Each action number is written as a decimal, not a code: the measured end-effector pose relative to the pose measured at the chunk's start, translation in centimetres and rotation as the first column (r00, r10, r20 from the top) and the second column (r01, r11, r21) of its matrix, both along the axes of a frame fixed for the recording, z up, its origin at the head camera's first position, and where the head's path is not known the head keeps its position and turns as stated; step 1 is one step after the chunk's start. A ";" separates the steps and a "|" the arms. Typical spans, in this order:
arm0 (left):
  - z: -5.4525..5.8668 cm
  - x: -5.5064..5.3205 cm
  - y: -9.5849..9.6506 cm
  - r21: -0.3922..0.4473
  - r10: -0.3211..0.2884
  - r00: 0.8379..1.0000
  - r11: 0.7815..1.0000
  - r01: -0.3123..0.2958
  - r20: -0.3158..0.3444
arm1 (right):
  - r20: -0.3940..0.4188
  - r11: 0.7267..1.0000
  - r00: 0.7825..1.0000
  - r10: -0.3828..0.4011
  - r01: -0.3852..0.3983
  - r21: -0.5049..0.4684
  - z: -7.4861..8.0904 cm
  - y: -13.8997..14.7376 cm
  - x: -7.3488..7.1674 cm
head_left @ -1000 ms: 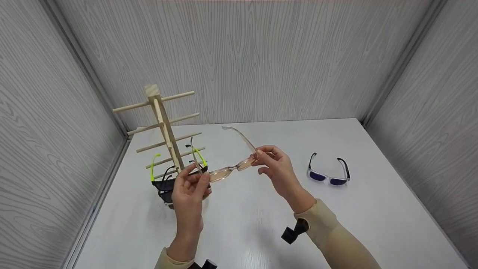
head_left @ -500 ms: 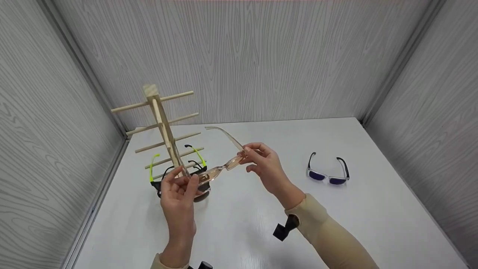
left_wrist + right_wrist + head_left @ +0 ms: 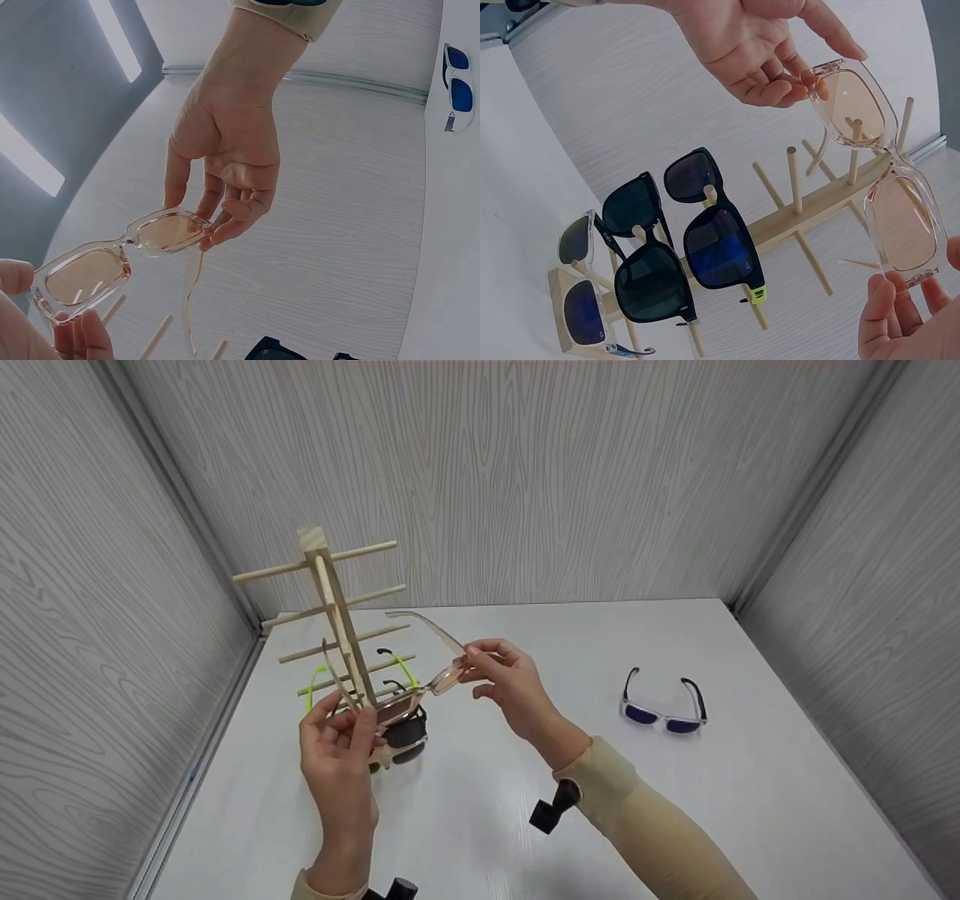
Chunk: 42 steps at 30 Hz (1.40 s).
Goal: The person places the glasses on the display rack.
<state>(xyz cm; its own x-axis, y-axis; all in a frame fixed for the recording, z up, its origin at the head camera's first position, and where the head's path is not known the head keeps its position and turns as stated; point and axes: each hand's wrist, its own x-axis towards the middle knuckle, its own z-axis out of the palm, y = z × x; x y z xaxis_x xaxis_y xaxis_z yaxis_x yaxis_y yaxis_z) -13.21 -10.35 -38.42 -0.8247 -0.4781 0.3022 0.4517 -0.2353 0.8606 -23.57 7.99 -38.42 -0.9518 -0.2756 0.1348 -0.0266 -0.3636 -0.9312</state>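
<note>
- Two hands engaged on one item: our left hand pinches the pale glasses at one hinge end, thumb against fingers, and our right hand pinches the other end likewise.
- We find the pale glasses aloft in front of the rack, legs unfolded and pointing toward it, left end lower in the head view. Whether a leg touches the rack, we cannot tell.
- Handling, in our judgement: we should level the frame first, hold both legs spread evenly, and grip by the hinge corners so that the lenses stay unmarked.
- We advise passing the legs one either side of the post and letting the bridge settle on its support before either pinch is released. The likeliest faults, as we judge it, are a leg snagging on the pegs or a knock to the pairs below.
- Contents of the rack: we count three pairs on its lower part, namely the yellow pair, the black pair and, nearest the base, the clear pair.
- Off the rack, we note the blue pair on the table, unfolded, well to the right.
</note>
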 end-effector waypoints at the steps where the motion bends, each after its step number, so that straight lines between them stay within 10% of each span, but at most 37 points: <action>1: 0.0 -0.1 -0.1 -0.001 0.006 1.000 1.000 -0.006 0.006 | 0.000 1.000 1.000 0.002 -0.002 0.001 0.0 -0.2 -0.1; 42: 0.7 -3.1 -6.1 -0.069 0.091 0.971 0.995 -0.077 0.223 | 0.098 0.984 0.995 -0.001 -0.016 0.176 0.6 -4.9 -1.0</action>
<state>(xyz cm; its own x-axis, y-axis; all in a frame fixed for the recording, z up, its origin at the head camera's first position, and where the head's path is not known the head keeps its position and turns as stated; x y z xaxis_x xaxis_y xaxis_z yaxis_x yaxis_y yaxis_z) -16.30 -16.46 -37.76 -0.8324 -0.5355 0.1427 0.2602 -0.1503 0.9538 -24.59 3.13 -37.79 -0.9558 -0.2939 -0.0097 0.0692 -0.1928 -0.9788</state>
